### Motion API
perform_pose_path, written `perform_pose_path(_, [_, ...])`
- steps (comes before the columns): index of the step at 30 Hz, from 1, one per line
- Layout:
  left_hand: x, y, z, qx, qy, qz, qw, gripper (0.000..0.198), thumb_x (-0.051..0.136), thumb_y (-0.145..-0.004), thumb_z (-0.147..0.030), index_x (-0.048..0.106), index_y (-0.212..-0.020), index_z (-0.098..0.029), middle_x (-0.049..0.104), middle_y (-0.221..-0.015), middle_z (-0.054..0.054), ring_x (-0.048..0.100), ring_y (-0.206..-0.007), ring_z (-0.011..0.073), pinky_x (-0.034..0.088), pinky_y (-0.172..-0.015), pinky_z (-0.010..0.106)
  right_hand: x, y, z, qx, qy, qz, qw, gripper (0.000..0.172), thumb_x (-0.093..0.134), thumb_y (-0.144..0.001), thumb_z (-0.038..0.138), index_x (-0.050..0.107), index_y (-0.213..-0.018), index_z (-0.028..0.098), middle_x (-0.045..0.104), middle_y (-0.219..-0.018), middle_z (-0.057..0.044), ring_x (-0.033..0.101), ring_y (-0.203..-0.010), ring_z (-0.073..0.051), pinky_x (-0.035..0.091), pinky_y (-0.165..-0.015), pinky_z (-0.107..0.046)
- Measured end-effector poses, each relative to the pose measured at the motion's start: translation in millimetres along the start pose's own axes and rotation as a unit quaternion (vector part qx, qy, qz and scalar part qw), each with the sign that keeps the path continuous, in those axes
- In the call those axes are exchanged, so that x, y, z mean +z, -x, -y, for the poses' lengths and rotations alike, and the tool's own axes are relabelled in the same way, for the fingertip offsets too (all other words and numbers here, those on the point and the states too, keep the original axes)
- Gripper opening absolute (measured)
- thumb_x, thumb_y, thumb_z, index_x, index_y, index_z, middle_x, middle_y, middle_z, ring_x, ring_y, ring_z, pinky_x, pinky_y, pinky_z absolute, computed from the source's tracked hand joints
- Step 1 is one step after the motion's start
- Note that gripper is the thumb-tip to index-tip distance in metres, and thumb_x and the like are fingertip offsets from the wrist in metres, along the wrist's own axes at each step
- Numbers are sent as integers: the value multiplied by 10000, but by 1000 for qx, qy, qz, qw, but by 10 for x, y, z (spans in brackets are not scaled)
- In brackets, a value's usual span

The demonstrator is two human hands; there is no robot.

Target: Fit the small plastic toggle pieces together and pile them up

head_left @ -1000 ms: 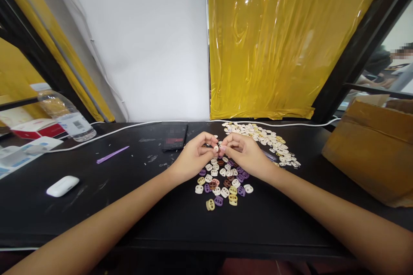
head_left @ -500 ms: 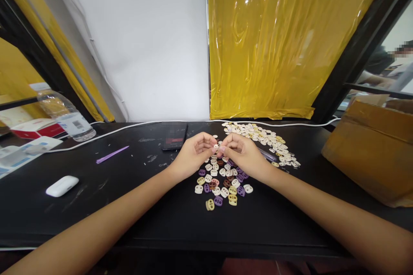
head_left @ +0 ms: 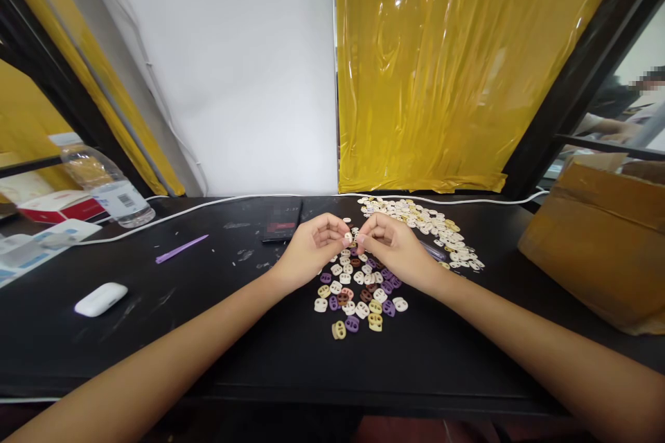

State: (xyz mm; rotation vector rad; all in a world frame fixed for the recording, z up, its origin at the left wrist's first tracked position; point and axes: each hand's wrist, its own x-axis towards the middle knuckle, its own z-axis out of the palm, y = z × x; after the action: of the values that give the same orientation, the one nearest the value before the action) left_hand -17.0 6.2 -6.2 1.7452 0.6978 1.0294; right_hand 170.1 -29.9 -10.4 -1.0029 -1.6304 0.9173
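1 white piece (head_left: 348,237) now apparently sits in the pinched fingers of just the left hand (head_left: 310,251), above scattered toggles (head_left: 359,278), the right hand (head_left: 397,249) having drawn slightly away, its curled fingers' contents unclear.

Left and right fingers (head_left: 370,246) farther apart

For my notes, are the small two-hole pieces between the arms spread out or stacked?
Mostly spread out: the two-hole pieces lie scattered, some touching, with black table showing between many.
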Motion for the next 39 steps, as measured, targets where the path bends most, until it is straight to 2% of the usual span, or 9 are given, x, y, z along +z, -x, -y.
perform_pose_path(15, [32, 71, -36, -18, -23, 12, 1000, 207, 773, -742, -267, 655, -837, -126, 697, -778, 58, 686, -732, 170, 568, -752, 339, 32, 30, -5, 6, -7, 53, 999, 178, 669, -850, 294, 552, -763, 191, 709, -710, -33, 664, -672, -157, 484, -607, -281])
perform_pose_path(18, [17, 48, -52, 3, -37, 7, 999, 180, 748, -763, -251, 647, -855, -135, 691, -798, 49, 681, -750, 165, 560, -762, 330, -43, -15, 28, -5, -1, 56, 998, 169, 610, -898, 347, 584, -855, 186, 706, -724, -33, 660, -678, -154, 476, -622, -278])
perform_pose_path(20, [-18, 34, -63, 29, -80, 3, 996, 138, 711, -794, -240, 645, -867, -144, 687, -832, 46, 670, -777, 162, 547, -778, 324, -139, -57, 28, -23, 12, 25, 999, 216, 516, -954, 393, 580, -1005, 194, 700, -740, -23, 661, -701, -155, 480, -660, -284])
perform_pose_path(25, [-111, 38, -76, 48, -205, 55, 976, 111, 593, -844, -164, 665, -927, -169, 698, -844, 33, 641, -781, 160, 509, -763, 317, -406, -157, -112, -27, 164, -64, 984, 241, 502, -950, 381, 583, -1086, 199, 687, -779, -23, 654, -746, -181, 477, -678, -294])
perform_pose_path(27, [-126, 39, -79, 47, -232, 79, 968, 120, 569, -854, -158, 676, -903, -180, 711, -873, 33, 647, -812, 172, 502, -781, 327, -462, -188, -189, -20, 231, -56, 971, 203, 517, -927, 311, 614, -1059, 191, 701, -820, -36, 647, -728, -183, 480, -681, -300])
perform_pose_path(30, [-169, 14, -64, 61, -280, 74, 955, 160, 530, -887, -179, 688, -910, -194, 720, -956, 42, 656, -894, 201, 501, -835, 363, -487, -224, -265, -38, 340, -18, 939, 171, 527, -881, 197, 684, -944, 183, 726, -915, -65, 652, -810, -206, 484, -763, -327])
perform_pose_path(34, [-306, -51, 31, 89, -364, 57, 925, 270, 517, -894, -181, 676, -1112, -200, 693, -1170, 86, 622, -1116, 259, 452, -1006, 456, -497, -238, -283, -32, 440, -12, 897, 235, 544, -794, 86, 740, -887, 177, 742, -913, -82, 649, -895, -245, 473, -818, -347])
perform_pose_path(36, [-365, -76, 96, 94, -392, 70, 913, 341, 523, -894, -185, 646, -1212, -197, 650, -1288, 107, 571, -1224, 279, 405, -1072, 492, -505, -231, -276, -10, 456, -12, 890, 241, 576, -745, 71, 752, -867, 182, 746, -897, -77, 654, -872, -245, 477, -786, -335])
perform_pose_path(39, [-380, -93, 161, 117, -408, 107, 899, 369, 519, -890, -165, 646, -1235, -202, 651, -1303, 97, 555, -1252, 277, 388, -1096, 500, -501, -212, -257, 15, 449, -6, 893, 181, 620, -717, 101, 753, -793, 197, 748, -852, -67, 662, -803, -233, 481, -728, -324])
